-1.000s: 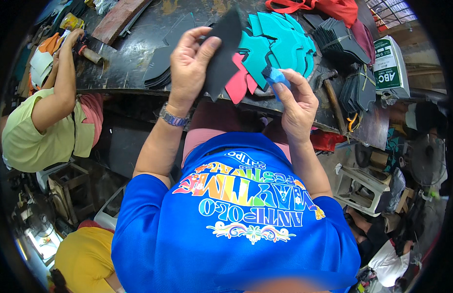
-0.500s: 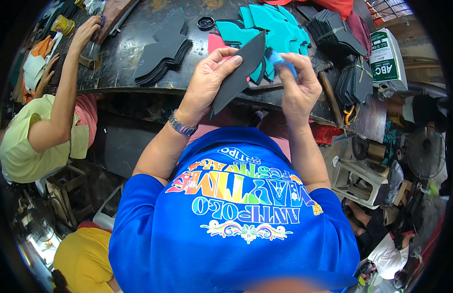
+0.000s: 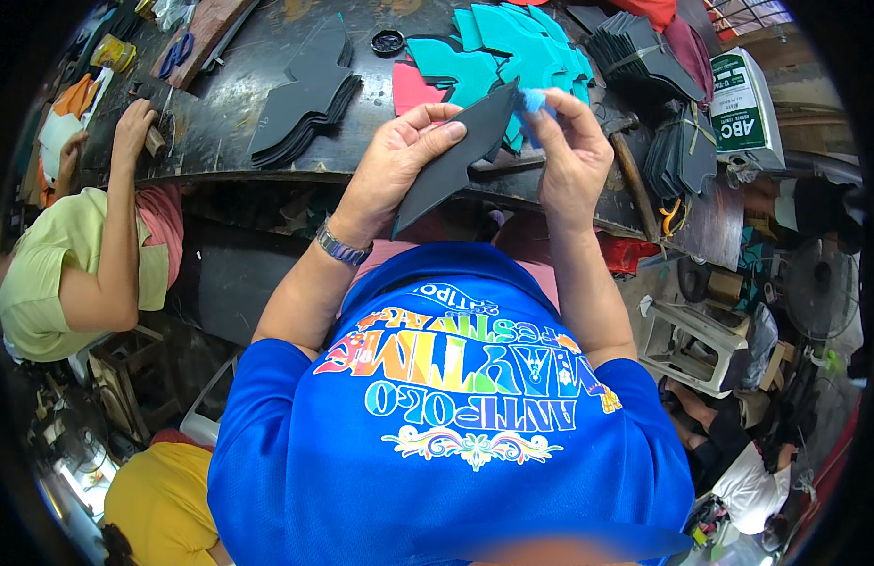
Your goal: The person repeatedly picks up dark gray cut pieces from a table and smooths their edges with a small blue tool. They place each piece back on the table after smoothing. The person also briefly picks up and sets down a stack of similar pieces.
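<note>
My left hand [image 3: 399, 162] grips a dark grey cut-out sheet piece [image 3: 461, 156] with a pointed tip, thumb on its face and fingers behind. Between the thumb and fingers of my right hand [image 3: 577, 160] is a small blue pad [image 3: 531, 102], sponge-like or cloth. It lies at the piece's upper tip, and I cannot tell whether it touches the edge. Just beyond my hands, teal cut pieces [image 3: 498, 42] with dark backing lie in a spread stack. A pink-red piece [image 3: 416, 90] shows beside them. Left of my hands rests a stack of dark grey cut pieces [image 3: 300, 113].
An open round black container [image 3: 387, 41] stands on the dark table [image 3: 211, 132]. To the right lie a hammer [image 3: 635, 174], bundled dark pieces [image 3: 680, 156], orange-handled snips [image 3: 675, 215] and a white-green box [image 3: 739, 108]. At left, a co-worker's hand [image 3: 135, 127] is near blue-handled scissors [image 3: 178, 52].
The grey piece has tilted and shifted slightly left and down, and the blue pad now sits at its tip. The co-worker's hand has moved off the scissors toward the table's near edge.
</note>
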The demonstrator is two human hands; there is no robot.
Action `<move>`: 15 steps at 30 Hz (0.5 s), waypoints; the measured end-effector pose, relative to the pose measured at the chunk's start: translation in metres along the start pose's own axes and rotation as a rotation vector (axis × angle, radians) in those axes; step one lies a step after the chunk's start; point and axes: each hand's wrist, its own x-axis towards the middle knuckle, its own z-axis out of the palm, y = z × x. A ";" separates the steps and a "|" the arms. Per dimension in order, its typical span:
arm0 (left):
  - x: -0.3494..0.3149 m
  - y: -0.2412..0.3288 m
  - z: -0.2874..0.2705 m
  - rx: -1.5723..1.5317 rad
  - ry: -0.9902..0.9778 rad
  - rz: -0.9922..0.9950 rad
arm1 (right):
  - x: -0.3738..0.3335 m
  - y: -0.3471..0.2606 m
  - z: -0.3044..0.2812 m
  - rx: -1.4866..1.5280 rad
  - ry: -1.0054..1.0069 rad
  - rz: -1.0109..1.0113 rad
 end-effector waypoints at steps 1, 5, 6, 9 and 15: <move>-0.001 0.000 0.000 0.006 -0.006 -0.010 | 0.004 0.003 0.000 0.069 0.026 0.032; -0.001 -0.004 0.000 -0.028 0.008 0.008 | 0.012 0.008 -0.003 0.236 0.121 0.152; 0.001 -0.005 -0.001 -0.017 0.040 0.037 | 0.011 0.007 -0.003 0.263 0.143 0.186; 0.006 -0.008 -0.001 -0.001 0.089 0.144 | -0.002 -0.003 -0.002 0.306 0.102 0.294; 0.014 -0.012 0.005 0.053 0.134 0.271 | -0.030 -0.016 0.011 0.284 -0.143 0.444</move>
